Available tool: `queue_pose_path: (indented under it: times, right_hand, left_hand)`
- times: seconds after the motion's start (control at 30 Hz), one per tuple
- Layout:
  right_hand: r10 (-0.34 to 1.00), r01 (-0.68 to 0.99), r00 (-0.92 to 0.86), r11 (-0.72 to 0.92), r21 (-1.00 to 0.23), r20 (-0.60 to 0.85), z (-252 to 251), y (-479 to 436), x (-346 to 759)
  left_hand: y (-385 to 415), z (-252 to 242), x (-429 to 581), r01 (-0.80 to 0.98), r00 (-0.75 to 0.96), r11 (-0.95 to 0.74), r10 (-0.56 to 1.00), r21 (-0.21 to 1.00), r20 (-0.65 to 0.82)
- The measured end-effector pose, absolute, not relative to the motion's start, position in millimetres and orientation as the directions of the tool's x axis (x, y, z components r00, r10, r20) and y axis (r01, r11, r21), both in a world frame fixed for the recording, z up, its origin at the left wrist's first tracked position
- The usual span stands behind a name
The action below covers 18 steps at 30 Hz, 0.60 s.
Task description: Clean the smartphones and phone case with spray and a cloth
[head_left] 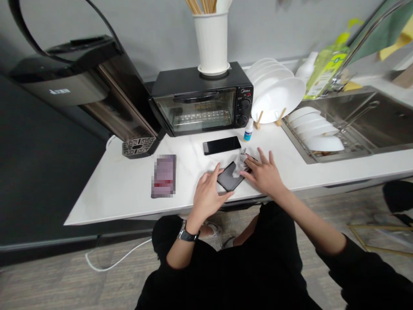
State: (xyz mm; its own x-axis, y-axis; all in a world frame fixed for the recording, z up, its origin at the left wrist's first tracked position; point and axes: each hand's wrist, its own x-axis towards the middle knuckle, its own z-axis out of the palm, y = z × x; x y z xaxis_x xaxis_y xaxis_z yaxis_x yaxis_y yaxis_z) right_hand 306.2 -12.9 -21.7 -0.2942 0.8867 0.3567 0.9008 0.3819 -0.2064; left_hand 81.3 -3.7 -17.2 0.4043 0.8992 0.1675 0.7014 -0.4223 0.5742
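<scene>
A dark phone (229, 177) lies aslant on the white counter (129, 189) near its front edge. My left hand (208, 193) grips it, fingers at the left corner and thumb along the near edge. A crumpled pale tissue (239, 165) rests on the phone's surface, pressed there under the thumb and fingers of my right hand (263, 172), whose outer fingers spread out past the phone. Just behind, a second black phone (222, 145) lies flat. Beside it stands a small white bottle (248, 131) with a blue label. Another phone, pixelated (164, 176), lies further left.
A toaster oven (196, 110) stands behind, carrying a white cup (211, 41) of chopsticks. A water dispenser (106, 94) is at left. White plates (279, 99) stand in a rack at right, next to a sink (364, 120) with bowls (318, 129) and a green soap bottle (329, 64).
</scene>
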Motion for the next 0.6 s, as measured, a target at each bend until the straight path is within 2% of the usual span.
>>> queue_pose_path:
  times: [0.03, 0.1, 0.17, 0.27, 0.33, 0.43, 0.47, 0.57, 0.6]
  right_hand:
    - [0.871, 0.880, -0.343, 0.428, -0.204, 0.351, -22, -13, 303]
    - [0.774, 0.756, -0.549, 0.621, -0.208, 0.315, -24, -16, 296]
    - [0.756, 0.730, -0.589, 0.649, -0.214, 0.284, -25, -17, 295]
    - [0.887, 0.899, -0.323, 0.397, -0.186, 0.332, -26, -13, 298]
    - [0.877, 0.885, -0.351, 0.425, -0.188, 0.329, -28, -14, 297]
    - [0.768, 0.742, -0.572, 0.634, -0.218, 0.287, -30, -16, 293]
    - [0.792, 0.770, -0.536, 0.600, -0.218, 0.292, -31, -16, 293]
    - [0.897, 0.912, -0.268, 0.354, -0.208, 0.352, -32, -14, 294]
    - [0.888, 0.899, -0.301, 0.386, -0.206, 0.349, -32, -15, 294]
  left_hand:
    - [-4, -17, 81, 0.703, 0.406, -0.424, 0.898, 0.571, 0.167]
    - [-3, -18, 81, 0.704, 0.405, -0.417, 0.901, 0.575, 0.158]
    - [-3, -18, 81, 0.703, 0.401, -0.411, 0.903, 0.581, 0.154]
    - [-2, -19, 81, 0.702, 0.399, -0.417, 0.902, 0.578, 0.167]
    - [-2, -20, 81, 0.707, 0.402, -0.420, 0.901, 0.570, 0.166]
    - [-1, -20, 81, 0.729, 0.378, -0.391, 0.914, 0.561, 0.146]
    - [-1, -20, 81, 0.731, 0.373, -0.387, 0.916, 0.562, 0.146]
    - [-1, -20, 81, 0.715, 0.391, -0.409, 0.906, 0.566, 0.162]
    - [-1, -20, 81, 0.711, 0.399, -0.417, 0.902, 0.567, 0.164]
